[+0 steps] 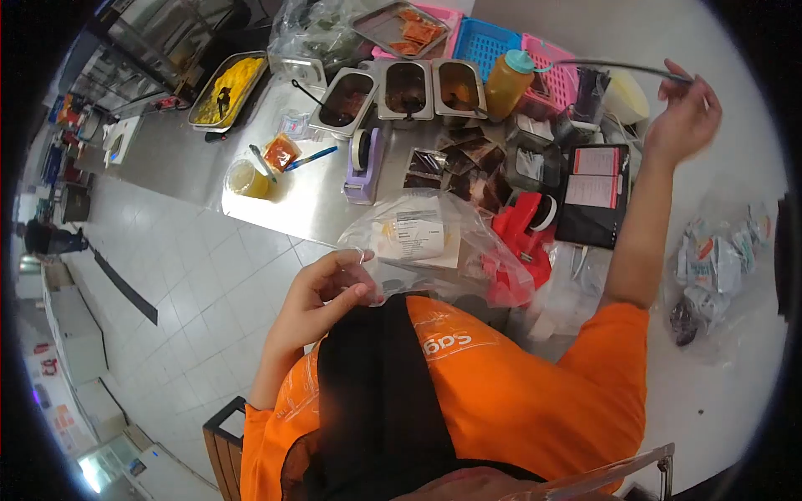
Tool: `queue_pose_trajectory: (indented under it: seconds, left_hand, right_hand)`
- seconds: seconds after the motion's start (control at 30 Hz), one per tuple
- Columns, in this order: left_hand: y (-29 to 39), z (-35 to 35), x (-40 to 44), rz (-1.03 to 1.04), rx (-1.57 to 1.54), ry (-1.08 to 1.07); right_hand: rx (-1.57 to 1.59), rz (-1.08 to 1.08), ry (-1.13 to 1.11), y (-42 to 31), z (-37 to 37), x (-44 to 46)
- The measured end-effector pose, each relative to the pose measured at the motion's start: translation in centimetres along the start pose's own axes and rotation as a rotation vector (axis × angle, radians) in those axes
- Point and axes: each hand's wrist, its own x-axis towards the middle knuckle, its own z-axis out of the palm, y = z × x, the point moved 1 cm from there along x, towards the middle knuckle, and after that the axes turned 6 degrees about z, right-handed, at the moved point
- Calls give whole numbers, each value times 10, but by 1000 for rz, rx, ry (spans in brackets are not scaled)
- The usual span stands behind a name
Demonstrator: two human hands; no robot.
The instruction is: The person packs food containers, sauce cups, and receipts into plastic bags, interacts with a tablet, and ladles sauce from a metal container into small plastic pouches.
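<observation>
My left hand [322, 299] is at the near edge of the counter, its fingers curled at the left edge of a clear plastic bag [359, 225]. Inside or under the bag's film, a white printed label [418, 235] shows. My right hand [687, 117] is raised at the upper right, fingers bent around the end of a long thin dark rod [614, 63]. That rod reaches left over a pink basket [561, 77]; what its far end is, I cannot make out. A red tape dispenser [522, 234] lies right of the bag, partly covered by its film.
Three metal pans [404, 88] of sauces stand behind, beside a yellow squeeze bottle [508, 88]. A purple tape dispenser [362, 171], dark sachets [480, 163], a black folder [595, 196] and a cup of yellow liquid [247, 179] are on the counter. Plastic-wrapped packets [714, 259] lie at right.
</observation>
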Motion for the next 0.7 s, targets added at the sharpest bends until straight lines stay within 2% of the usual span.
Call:
queue_pose_trajectory:
  seconds: [0.03, 0.07, 0.1, 0.17, 0.2, 0.23, 0.3, 0.4, 0.43, 0.53, 0.63, 0.7]
  left_hand:
    - [-1, -2, 0, -1, -22, -22]
    - [-2, -5, -1, -5, -45, -44]
    - [-4, -8, -1, -8, -65, -67]
    - [-6, -14, 0, -5, -50, -111]
    - [-7, -16, 0, -3, -44, -132]
    - [-8, -17, 0, -10, -37, -146]
    - [-7, -19, -1, -22, -21, -171]
    - [-5, -19, 0, 11, -49, -225]
    - [-5, -20, -1, 15, -53, -216]
    - [-10, -22, 0, 11, -68, -182]
    - [-11, -19, 2, -25, -75, -147]
    - [-8, -16, 5, -52, -65, -123]
  right_hand:
    - [151, 66, -57, -46, 9, -26]
    - [157, 178, -179, -87, 17, -59]
    - [111, 167, -409, -116, 21, -90]
    - [17, -116, -976, -146, 31, -143]
    - [35, -148, -1148, -146, 41, -171]
    - [-36, -64, -1216, -152, 52, -191]
    - [31, 234, -1339, -117, 66, -253]
    - [-272, 565, -1708, -71, 65, -313]
    - [-319, 673, -1788, -65, 63, -324]
    - [-129, 744, -1827, -59, 47, -332]
    - [-296, 553, -1961, -47, 43, -342]
    - [-111, 543, -1711, -49, 43, -343]
